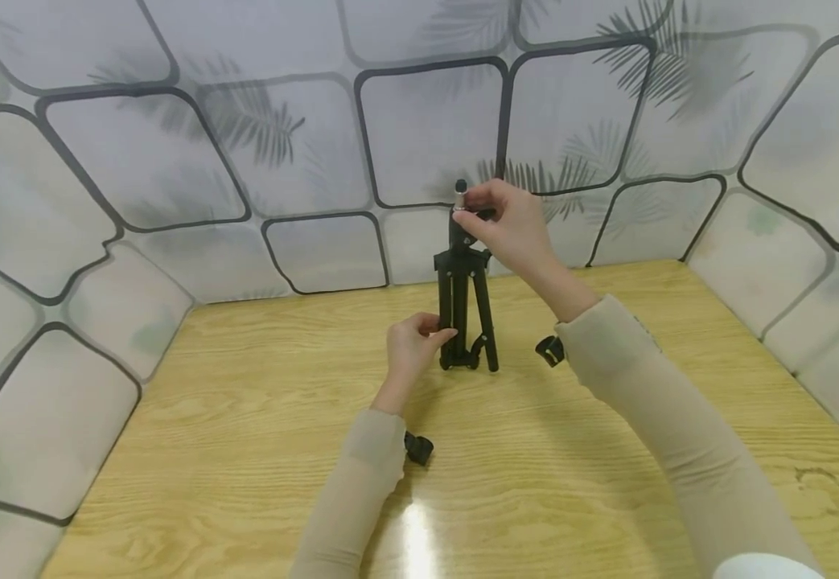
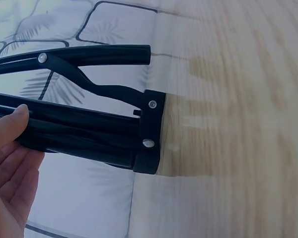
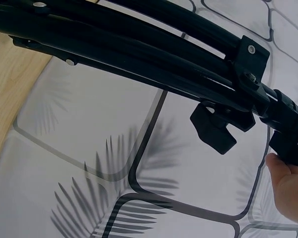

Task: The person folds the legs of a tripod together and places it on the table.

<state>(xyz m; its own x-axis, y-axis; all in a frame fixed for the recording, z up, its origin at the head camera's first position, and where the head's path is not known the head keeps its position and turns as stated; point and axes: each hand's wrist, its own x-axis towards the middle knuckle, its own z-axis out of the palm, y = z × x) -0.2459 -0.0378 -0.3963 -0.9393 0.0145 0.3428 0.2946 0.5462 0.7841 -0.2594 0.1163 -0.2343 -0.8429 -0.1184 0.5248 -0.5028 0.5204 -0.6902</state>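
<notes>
With fingers above a wooden table, gripping a black tripod upright, pinching its legs in the left hand and its silver neck in the right hand, with a small black tip just above those fingertips.

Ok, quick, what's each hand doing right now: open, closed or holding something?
Left hand: holding the slim, glossy black tripod by its legs.
Right hand: holding the same tripod near its silver-necked top.
</notes>
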